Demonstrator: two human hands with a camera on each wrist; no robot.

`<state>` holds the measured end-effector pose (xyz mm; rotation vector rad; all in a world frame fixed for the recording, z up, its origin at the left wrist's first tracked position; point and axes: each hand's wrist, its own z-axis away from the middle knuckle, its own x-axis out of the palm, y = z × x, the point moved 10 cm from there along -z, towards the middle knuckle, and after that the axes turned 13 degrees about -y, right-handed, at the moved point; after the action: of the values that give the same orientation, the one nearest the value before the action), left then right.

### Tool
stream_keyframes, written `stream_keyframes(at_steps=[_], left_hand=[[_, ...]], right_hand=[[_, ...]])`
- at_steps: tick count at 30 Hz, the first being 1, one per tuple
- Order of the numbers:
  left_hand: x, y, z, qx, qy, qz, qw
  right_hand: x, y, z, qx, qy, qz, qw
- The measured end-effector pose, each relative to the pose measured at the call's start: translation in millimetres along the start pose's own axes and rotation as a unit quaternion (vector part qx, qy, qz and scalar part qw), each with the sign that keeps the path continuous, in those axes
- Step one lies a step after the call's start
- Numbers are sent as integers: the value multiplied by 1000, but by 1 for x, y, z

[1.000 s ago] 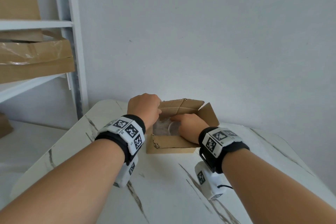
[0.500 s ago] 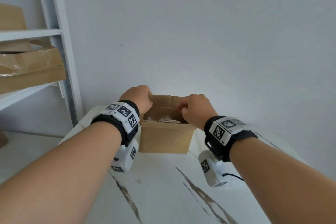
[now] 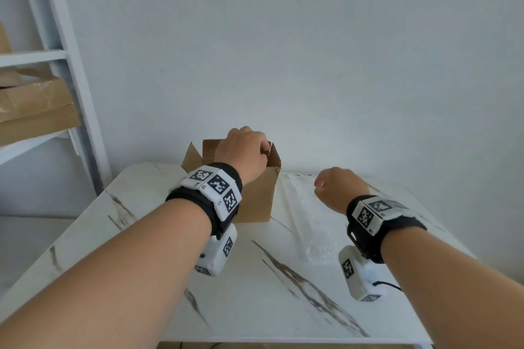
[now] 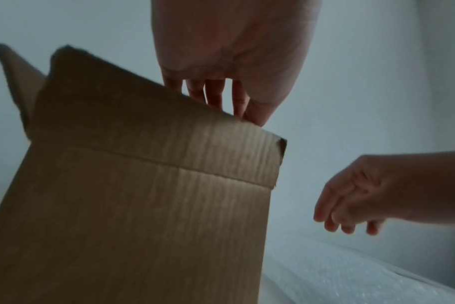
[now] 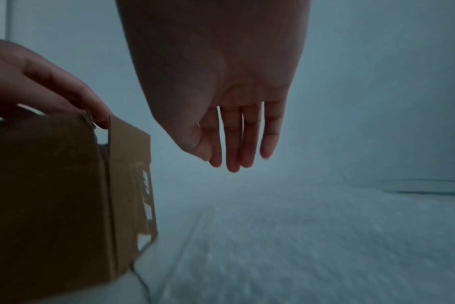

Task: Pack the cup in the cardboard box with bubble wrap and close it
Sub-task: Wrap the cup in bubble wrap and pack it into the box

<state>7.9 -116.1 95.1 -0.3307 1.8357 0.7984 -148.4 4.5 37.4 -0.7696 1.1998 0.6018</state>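
The brown cardboard box (image 3: 256,198) stands at the back of the table with its flaps up. My left hand (image 3: 263,147) reaches over its top and pinches the near flap (image 4: 169,131), fingers (image 4: 214,94) behind it and thumb in front. The cup does not show; the inside of the box is hidden. A sheet of bubble wrap (image 3: 306,215) lies flat on the table to the right of the box. My right hand (image 3: 320,183) hovers above that sheet with fingers (image 5: 233,144) hanging straight and holding nothing. It is apart from the box (image 5: 65,195).
The white marble table (image 3: 249,300) runs to a near edge at the bottom of the head view and a wall behind. A white shelf frame (image 3: 76,85) stands left, holding flattened cardboard (image 3: 37,113).
My right hand has let go of the box top and moved right, over the bubble wrap. My left hand stays on the box, which now sits further left.
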Motion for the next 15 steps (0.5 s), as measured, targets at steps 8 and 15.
stream_keyframes(at_steps=[8, 15], left_hand=[[8, -8, 0, -12, 0, 18, 1000], [10, -9, -1, -16, 7, 11, 1000]], right_hand=[[81, 23, -23, 42, -121, 54, 990], [71, 21, -30, 42, -73, 53, 995]])
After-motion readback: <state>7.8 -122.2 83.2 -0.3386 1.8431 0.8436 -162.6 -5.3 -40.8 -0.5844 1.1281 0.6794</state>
